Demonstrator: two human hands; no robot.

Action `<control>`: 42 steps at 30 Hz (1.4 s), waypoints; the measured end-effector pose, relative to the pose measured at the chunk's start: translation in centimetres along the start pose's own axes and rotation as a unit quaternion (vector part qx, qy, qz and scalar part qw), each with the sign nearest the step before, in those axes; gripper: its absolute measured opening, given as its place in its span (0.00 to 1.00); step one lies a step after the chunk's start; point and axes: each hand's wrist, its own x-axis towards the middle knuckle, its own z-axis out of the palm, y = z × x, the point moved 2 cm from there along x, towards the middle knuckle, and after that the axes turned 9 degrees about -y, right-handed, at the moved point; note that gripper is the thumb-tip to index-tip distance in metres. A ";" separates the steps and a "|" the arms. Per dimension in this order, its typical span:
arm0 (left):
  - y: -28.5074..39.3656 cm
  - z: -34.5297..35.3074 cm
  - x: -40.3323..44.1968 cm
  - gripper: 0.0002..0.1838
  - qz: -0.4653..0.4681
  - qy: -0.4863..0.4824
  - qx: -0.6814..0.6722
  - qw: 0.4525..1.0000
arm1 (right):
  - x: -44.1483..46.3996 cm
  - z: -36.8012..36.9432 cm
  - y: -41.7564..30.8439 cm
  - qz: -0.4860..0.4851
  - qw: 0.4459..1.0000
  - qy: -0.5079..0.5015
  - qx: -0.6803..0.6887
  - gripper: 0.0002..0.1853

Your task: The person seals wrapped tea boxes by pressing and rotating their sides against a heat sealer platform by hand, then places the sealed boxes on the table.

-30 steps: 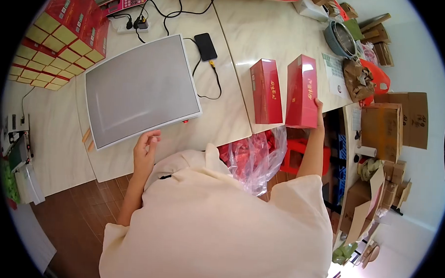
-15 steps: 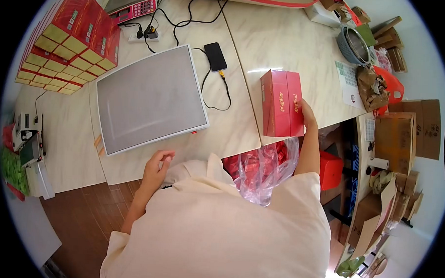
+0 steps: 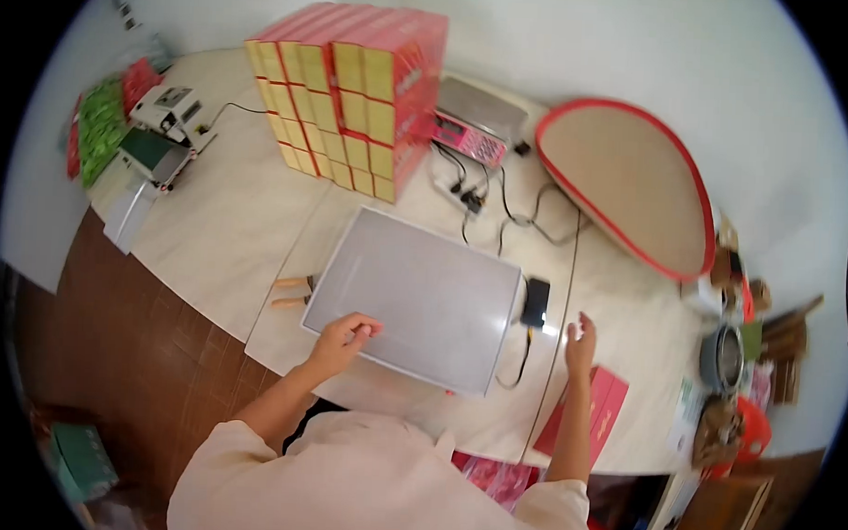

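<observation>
My left hand (image 3: pixel 342 344) is over the near left edge of a flat grey panel with a white rim (image 3: pixel 414 293). Its fingers are curled in towards the thumb, and I see nothing in them. My right hand (image 3: pixel 581 343) is raised to the right of the panel, beside a black phone (image 3: pixel 535 302) with a cable. Its fingers are apart, holding nothing. Under my right forearm lies a red box (image 3: pixel 610 402) with gold lettering, partly covered by the arm.
Red and yellow boxes (image 3: pixel 364 104) stand stacked behind the panel, next to a pink-keyed scale (image 3: pixel 476 117). A round red-rimmed tray (image 3: pixel 632 183) leans at the back right. Wooden-handled tools (image 3: pixel 290 293) lie left of the panel. Small machines (image 3: pixel 167 130) stand far left.
My right hand has let go of the red box and moved away from it. My left hand has come over the panel's edge. The view has swung left and up.
</observation>
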 end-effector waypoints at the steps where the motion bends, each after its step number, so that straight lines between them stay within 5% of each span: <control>1: -0.1 -2.0 0.8 0.09 0.011 0.032 0.012 0.999 | 1.7 1.4 -3.0 -0.027 0.999 -0.013 0.031 0.21; 7: 0.9 -14.5 5.7 0.11 0.061 0.192 -0.010 0.980 | 9.0 8.8 -20.6 -0.125 0.977 -0.107 0.137 0.22; 11: 3.3 -20.5 12.0 0.16 0.110 0.186 -0.066 0.974 | 13.3 13.4 -30.0 -0.181 0.951 -0.122 0.220 0.22; 17: 5.1 -24.8 27.7 0.27 0.271 0.123 -0.156 0.942 | 19.4 18.5 -40.0 -0.105 0.933 -0.103 0.329 0.29; 22: 5.9 -23.8 33.0 0.37 0.233 0.258 0.015 0.937 | 23.6 19.7 -43.8 -0.089 0.914 -0.086 0.386 0.32; 27: 6.2 -22.5 34.6 0.39 0.233 0.320 -0.042 0.918 | 28.9 20.1 -45.3 -0.053 0.886 -0.090 0.452 0.37; 32: 6.3 -23.0 35.0 0.34 0.191 0.276 -0.029 0.941 | 32.6 20.5 -47.4 -0.018 0.805 -0.153 0.572 0.39; 38: 6.9 -22.7 35.2 0.39 0.300 0.298 -0.025 0.906 | 31.0 20.6 -51.1 -0.009 0.820 -0.154 0.551 0.34; 42: 6.5 -22.7 36.4 0.43 0.259 0.306 -0.034 0.915 | 31.7 21.3 -51.0 -0.037 0.804 -0.149 0.575 0.33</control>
